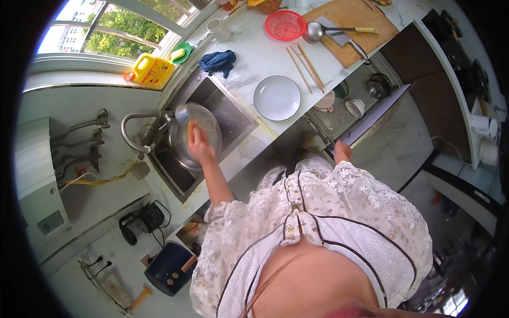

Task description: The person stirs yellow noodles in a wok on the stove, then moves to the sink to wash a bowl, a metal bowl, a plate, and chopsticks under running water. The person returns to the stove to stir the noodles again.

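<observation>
My left hand (200, 146) is over the sink (234, 115), gripping an orange-brown handle (191, 126). A blurred, see-through part beside the handle is too smeared to identify. Under it sits a round metal basin (173, 147), below the curved faucet (129, 117). My right hand (342, 152) grips the near end of the front panel (377, 113) of a pulled-out wire drawer. Inside that drawer are a white bowl (355, 107), a dark metal pot (378, 85) and a pinkish dish (326, 102).
On the marble-look counter lie a grey-white plate (277, 98), several chopsticks (304, 65), a blue cloth (218, 63) and a red colander (285, 25). A cleaver (338, 35) and a ladle (314, 31) rest on the cutting board (350, 55). A yellow detergent jug (153, 69) stands by the window.
</observation>
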### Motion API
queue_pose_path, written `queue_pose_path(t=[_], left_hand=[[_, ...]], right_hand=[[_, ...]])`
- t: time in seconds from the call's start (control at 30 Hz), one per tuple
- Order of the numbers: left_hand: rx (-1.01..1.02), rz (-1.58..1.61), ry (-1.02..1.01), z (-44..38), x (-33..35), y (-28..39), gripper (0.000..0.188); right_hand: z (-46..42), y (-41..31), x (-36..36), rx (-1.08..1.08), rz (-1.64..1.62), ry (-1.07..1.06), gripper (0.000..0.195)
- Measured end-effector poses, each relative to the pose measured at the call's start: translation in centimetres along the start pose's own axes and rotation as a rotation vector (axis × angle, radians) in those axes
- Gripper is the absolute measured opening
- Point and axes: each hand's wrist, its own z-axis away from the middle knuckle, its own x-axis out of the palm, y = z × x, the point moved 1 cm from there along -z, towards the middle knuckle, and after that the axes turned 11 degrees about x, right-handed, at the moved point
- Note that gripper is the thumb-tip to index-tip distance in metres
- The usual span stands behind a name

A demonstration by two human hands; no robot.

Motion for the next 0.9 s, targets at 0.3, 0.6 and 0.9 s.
queue_pose_path(t=[0.3, 0.6, 0.9], left_hand=[[0.654, -0.896, -0.754, -3.4, 16.8, -9.8, 0.026], [0.756, -1.053, -0.915, -4.3, 20.6, -16.8, 0.024], [0.686, -1.156, -0.882, -3.9, 20.7, -20.3, 0.025]], right_hand=[[10.2, -16.1, -6.2, -1.219, -0.413, 0.248, 0.057], [10.1, -23.7, -2.7, -1.028, 0.155, 0.179, 0.038], [7.9, -23.4, -1.9, -0.998, 0.066, 0.044, 0.019]])
